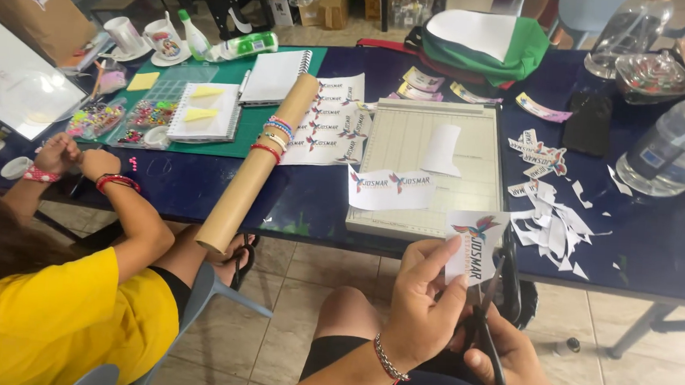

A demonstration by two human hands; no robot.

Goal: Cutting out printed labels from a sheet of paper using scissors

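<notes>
The left hand (pixel 423 300) pinches a printed paper label (pixel 474 244) between thumb and fingers, just off the table's near edge. At its four o'clock, the right hand (pixel 518 370) grips black scissors (pixel 493 321), blades parted around the label's lower edge. Paper scraps (pixel 554 225) lie at one o'clock on the blue table (pixel 640 250).

Hands (pixel 461 319) scissoring printed paper label (pixel 474 244)

A dark blue table (pixel 200 184) carries a cutting board (pixel 408 153) at centre, paper scraps (pixel 550 225) at three o'clock, a cardboard tube (pixel 257 163) at nine.
</notes>
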